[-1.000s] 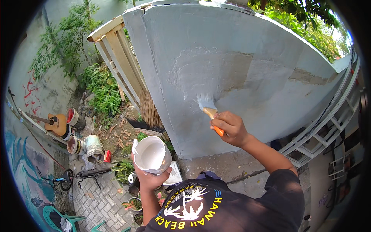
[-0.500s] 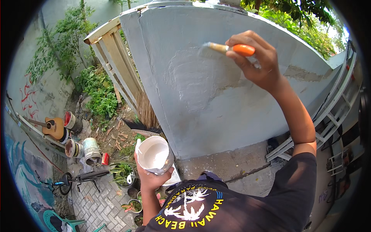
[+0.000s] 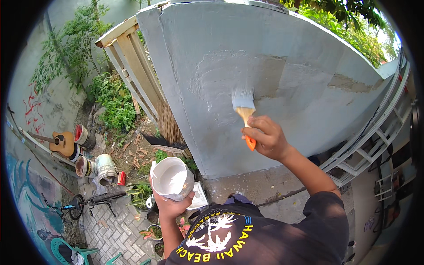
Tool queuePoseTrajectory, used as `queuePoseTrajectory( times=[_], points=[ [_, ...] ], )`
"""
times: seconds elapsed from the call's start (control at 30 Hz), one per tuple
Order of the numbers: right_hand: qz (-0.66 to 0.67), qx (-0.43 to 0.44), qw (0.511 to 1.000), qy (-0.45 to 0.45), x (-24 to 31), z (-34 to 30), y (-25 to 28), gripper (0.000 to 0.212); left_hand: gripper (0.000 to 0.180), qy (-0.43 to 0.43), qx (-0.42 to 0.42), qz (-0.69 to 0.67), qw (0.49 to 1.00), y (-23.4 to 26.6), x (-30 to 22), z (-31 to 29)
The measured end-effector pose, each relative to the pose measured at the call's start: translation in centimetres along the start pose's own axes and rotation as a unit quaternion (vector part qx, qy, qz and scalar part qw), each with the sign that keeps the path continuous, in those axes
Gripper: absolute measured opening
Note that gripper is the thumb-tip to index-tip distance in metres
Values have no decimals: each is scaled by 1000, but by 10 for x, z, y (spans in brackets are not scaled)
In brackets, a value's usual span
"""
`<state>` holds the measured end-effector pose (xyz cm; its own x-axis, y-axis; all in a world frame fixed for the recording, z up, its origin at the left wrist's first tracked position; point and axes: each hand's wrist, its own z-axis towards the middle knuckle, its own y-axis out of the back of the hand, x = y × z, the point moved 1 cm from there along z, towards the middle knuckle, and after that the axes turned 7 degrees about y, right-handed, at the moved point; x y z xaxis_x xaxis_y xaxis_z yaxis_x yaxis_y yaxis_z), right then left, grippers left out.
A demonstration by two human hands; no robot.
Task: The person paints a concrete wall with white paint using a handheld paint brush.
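The right hand [image 3: 267, 138] is closed around a flat, pale-bristled paintbrush [image 3: 243, 100] with orange handle end, against the grey painted wall [image 3: 216, 152], and the left hand [image 3: 170, 206] clasps a round whitish open container [image 3: 188, 183] near this wall's lower left edge.

At centre, a right hand [image 3: 267, 138] grips a paintbrush [image 3: 245, 115] with an orange handle end, bristles against a grey wall [image 3: 212, 145] filling the upper middle. At lower centre-left, the left hand [image 3: 170, 207] holds an open white tub [image 3: 187, 183]. Far left are a guitar [image 3: 65, 143] and buckets [image 3: 105, 164]; lower left, a bicycle [image 3: 104, 197].
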<state>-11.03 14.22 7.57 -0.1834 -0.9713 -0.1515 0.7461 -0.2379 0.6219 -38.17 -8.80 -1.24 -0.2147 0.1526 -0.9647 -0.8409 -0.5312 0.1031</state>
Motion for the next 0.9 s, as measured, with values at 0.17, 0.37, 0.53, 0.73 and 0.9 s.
queuePoseTrajectory(
  times=[0.17, 0.37, 0.53, 0.73, 0.9],
  points=[
    [93, 63, 987, -114, 14, -76, -57, 24, 123, 7, 2, 5, 1000, 6, 9, -1],
    [180, 106, 969, -129, -17, -20, -20, 22, 121, -8, 20, -10, 1000, 2, 11, 4],
    [92, 51, 993, -44, -54, 79, 75, 26, 121, -14, 37, -15, 999, -4, 9, 10],
    [-111, -92, 980, 135, -43, 119, 133, 29, 123, -34, 40, 19, 998, 0, 14, 11],
    [-100, -59, 991, 63, -33, 51, 77, 31, 122, -37, 39, 18, 998, -2, 12, 15]
  ],
)
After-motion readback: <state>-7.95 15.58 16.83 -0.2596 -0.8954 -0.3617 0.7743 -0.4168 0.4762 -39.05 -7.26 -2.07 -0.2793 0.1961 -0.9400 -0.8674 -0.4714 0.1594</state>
